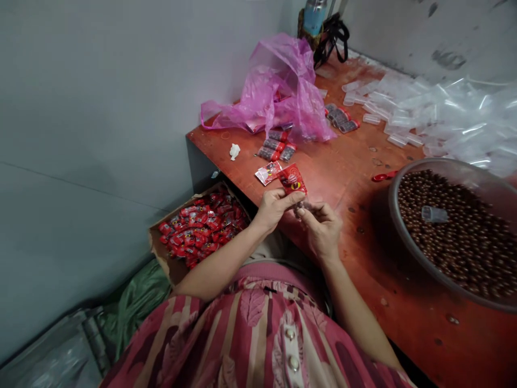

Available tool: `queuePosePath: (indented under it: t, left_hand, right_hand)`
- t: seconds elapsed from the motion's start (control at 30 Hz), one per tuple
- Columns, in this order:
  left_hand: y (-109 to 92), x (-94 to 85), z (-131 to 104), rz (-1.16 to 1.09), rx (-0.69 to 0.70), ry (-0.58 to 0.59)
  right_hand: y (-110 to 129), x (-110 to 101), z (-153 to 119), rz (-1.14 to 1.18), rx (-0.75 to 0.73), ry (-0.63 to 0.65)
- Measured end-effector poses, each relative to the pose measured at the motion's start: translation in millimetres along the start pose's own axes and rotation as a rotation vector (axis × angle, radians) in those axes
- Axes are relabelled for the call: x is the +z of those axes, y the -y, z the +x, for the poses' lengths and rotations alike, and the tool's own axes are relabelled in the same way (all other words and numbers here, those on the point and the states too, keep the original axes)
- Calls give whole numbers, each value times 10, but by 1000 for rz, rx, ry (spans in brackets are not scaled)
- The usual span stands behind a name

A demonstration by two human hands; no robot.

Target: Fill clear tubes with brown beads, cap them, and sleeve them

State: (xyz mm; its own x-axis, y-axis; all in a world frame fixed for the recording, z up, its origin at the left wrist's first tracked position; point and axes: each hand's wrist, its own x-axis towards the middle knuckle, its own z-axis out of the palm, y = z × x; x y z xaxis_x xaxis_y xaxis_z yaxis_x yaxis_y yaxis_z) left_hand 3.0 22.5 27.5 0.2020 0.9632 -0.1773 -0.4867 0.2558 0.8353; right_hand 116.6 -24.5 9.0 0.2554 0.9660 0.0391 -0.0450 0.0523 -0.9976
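My left hand (274,209) is closed on a red printed packet (293,179), held upright between thumb and fingers just above the table's edge. Against the packet's lower end, my right hand (325,226) pinches something small and dark that the fingers mostly cover. Flat on the table behind the hands lies another packet (268,173), red and white. Several filled tubes (274,145) with dark contents and red ends rest beyond it, and more filled tubes (342,118) lie farther right.
A cardboard box (159,253) full of red packets stands below the table on the left. On the red table (363,258) are a basin (393,202) of brown balls with a clear cup (434,214), a pile of clear tubes (444,113), a red spoon (384,176) and a pink bag (283,81).
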Motion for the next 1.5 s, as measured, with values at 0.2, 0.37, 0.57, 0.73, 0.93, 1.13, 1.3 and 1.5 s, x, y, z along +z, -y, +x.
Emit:
queuePosePath:
  t: [0.2, 0.37, 0.57, 0.73, 0.93, 1.13, 1.3, 1.5]
  left_hand:
    - [12, 93, -48, -110, -96, -31]
    - [-101, 18, -66, -99, -219, 114]
    - [-79, 53, -52, -204, -124, -57]
    - [-36, 96, -124, -199, -170, 28]
    - [30, 60, -169, -221, -214, 104]
    - [18, 18, -129, -256, -88, -12]
    - [41, 30, -160, -200, -62, -64]
    - [-12, 0, -221, -181, -85, -118]
  right_hand:
    - [12, -51, 8, -9, 22, 11]
    - [130, -21, 15, 238, 215, 71]
    - [150, 23, -51, -43, 13, 78]
    - [87, 12, -81, 41, 57, 46]
    - [62, 49, -25, 213, 209, 17]
    - [145, 4, -14, 224, 196, 98]
    - [93, -13, -13, 243, 184, 91]
    - [107, 72, -5, 270, 168, 52]
